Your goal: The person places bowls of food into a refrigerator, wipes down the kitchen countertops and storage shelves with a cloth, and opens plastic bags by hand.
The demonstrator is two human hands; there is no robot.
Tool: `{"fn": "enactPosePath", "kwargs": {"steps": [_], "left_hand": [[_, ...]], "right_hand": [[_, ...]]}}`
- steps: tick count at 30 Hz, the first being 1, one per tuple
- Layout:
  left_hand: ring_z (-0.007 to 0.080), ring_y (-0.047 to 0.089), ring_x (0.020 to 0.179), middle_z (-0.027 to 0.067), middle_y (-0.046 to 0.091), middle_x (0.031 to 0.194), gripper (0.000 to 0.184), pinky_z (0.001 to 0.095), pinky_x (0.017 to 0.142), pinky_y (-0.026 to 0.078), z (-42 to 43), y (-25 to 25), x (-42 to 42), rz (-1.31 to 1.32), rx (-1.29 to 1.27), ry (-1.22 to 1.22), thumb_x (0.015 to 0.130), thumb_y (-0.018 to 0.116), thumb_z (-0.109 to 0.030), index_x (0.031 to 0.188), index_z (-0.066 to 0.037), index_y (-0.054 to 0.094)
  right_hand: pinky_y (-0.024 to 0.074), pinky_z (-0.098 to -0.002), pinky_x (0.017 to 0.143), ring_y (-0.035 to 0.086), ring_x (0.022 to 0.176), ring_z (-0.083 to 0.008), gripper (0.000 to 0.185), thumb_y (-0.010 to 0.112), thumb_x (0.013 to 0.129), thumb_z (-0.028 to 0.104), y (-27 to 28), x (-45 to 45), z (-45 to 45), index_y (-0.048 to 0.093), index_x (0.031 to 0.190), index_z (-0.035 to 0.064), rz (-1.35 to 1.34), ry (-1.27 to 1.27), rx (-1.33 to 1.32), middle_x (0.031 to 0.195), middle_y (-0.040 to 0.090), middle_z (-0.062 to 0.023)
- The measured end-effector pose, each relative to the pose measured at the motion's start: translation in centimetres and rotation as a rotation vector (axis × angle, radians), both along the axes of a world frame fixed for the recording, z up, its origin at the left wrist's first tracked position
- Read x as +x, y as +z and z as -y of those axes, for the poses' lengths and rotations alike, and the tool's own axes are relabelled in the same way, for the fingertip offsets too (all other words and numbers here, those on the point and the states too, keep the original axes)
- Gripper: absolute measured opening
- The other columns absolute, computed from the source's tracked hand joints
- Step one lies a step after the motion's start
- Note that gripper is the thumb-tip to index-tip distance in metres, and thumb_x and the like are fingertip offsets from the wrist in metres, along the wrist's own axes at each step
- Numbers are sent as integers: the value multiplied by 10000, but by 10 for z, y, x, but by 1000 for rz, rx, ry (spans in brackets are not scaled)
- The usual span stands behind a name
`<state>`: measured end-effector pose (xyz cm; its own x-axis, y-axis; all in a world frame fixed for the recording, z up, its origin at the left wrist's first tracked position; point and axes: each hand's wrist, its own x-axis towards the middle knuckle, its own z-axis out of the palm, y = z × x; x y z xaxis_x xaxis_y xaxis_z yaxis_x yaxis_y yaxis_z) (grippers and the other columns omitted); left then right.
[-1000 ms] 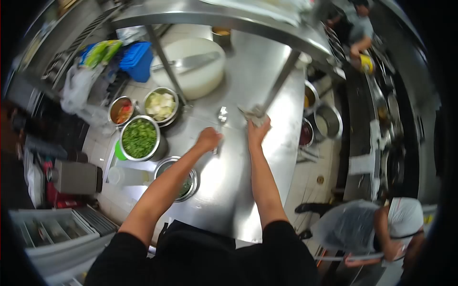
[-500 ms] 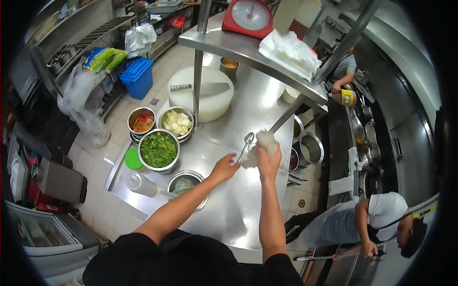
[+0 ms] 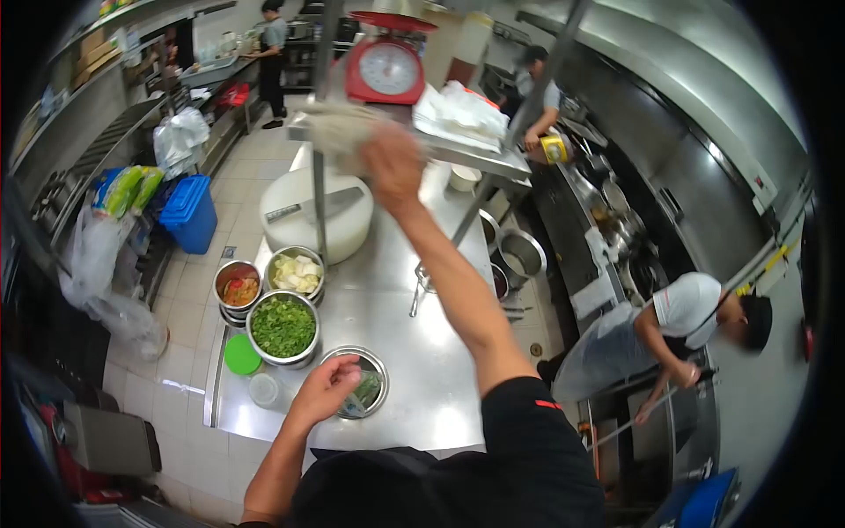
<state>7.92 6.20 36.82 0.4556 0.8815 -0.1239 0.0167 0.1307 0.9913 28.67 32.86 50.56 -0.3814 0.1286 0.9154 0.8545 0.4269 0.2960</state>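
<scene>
Right hand (image 3: 393, 167) has swung up, grip closed on blurred cloth (image 3: 330, 130), so work's apparently at upper-centre shelf (image 3: 502, 163); left hand (image 3: 324, 389) half-curled by lower-centre steel bowl (image 3: 385, 378), hold unclear.

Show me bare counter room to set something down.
Free: the steel counter between the greens pot and the spoon, and the nearer stretch right of the bowl the left hand partly covers. Crowded: the left side, with pots, green lid and clear container. The right forearm hides some counter.
</scene>
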Motion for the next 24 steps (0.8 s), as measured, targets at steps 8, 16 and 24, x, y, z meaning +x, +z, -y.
{"fn": "enactPosePath", "kwargs": {"steps": [8,16,24], "left_hand": [[112,558,919,72,595,1067,399,251,821,459,41,16,-41,108,-68,-12,888,573,-127,1256,-12,470],[122,564,883,98,616,1045,435,263,795,466,67,11,-64,35,35,-70,856,628,-183,1243,-28,504],[84,550,862,73,607,1043,402,224,779,453,53,28,-71,63,0,1,861,610,-128,1228,-4,504]], "right_hand": [[446,-419,795,539,910,-378,271,575,703,22,106,-32,44,606,972,11,-285,147,-75,1029,563,-208],[446,-437,797,582,879,-365,155,572,674,43,131,-97,21,632,817,38,82,19,-778,903,619,-212],[465,-399,809,543,910,-334,126,660,629,40,87,-112,6,630,751,47,276,270,-171,1006,555,-151]]}}
